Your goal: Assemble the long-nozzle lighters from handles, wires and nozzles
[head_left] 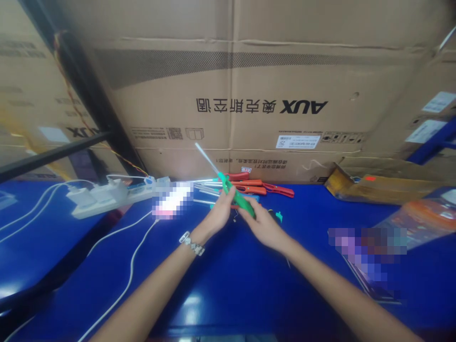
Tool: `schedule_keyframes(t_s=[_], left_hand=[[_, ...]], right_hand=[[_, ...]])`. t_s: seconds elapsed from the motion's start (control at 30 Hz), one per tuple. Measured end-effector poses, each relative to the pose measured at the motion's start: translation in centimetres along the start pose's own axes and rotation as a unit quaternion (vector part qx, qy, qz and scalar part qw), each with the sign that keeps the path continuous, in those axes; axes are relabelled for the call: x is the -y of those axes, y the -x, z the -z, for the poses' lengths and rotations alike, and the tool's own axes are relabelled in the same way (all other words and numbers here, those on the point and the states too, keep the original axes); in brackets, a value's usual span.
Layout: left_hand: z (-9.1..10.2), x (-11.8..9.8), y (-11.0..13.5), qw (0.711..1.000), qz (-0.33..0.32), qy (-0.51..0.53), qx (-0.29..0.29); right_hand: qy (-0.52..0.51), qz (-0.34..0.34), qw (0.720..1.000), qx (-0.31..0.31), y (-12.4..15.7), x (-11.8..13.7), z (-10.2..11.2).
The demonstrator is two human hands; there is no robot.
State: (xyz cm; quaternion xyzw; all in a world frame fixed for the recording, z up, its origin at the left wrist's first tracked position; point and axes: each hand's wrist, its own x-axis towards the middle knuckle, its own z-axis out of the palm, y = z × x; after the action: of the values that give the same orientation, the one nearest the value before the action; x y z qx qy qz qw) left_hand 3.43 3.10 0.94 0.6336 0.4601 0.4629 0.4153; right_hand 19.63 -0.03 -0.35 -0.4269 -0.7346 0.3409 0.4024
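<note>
— Where is the green screwdriver?
— Held clear of the blue table, shaft tilted up and to the left. The left hand pinches the handle's upper end; the right hand is curled round its lower end.
— And the others?
— The orange screwdrivers lie untouched just behind the hands, by the cardboard box

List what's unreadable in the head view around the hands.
- green tool: head view, handle covered by left hand and right hand; type unclear.
- orange tools: head view, partly behind the hands; count unclear.
- Beside the power strip: head view, a pixelated patch hides what lies there.
- box label: head view, print too small.
</note>
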Motion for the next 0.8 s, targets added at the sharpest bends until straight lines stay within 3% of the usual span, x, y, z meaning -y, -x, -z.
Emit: schedule_keyframes(t_s=[0.07,0.17,0.27,0.4,0.63,0.8], left_hand=[[0.5,0.1,-0.8,0.998,0.041,0.038,0.005],[2.1,0.4,-1.5,0.996,0.082,0.009,-0.025],[3.8,1.1,-1.7,0.994,0.035,-0.081,-0.063],[4.8,2.4,-1.1,0.98,-0.031,-0.178,-0.077],[4.4,3.9,0.0,0.965,-0.098,-0.243,-0.027],[4.4,4.2,0.1,0.952,-0.148,-0.266,-0.019]], right_hand=[[0.094,0.045,0.995,0.001,-1.8,-0.8,2.0],[0.208,0.096,0.971,0.069,-4.8,-2.1,4.8],[0.311,0.084,0.94,0.109,-7.4,-3.4,6.2],[0.385,0.065,0.91,0.143,-9.7,-4.4,6.0],[0.368,0.057,0.924,0.087,-11.2,-5.9,4.9],[0.315,0.038,0.948,-0.013,-9.2,-5.6,5.6]])
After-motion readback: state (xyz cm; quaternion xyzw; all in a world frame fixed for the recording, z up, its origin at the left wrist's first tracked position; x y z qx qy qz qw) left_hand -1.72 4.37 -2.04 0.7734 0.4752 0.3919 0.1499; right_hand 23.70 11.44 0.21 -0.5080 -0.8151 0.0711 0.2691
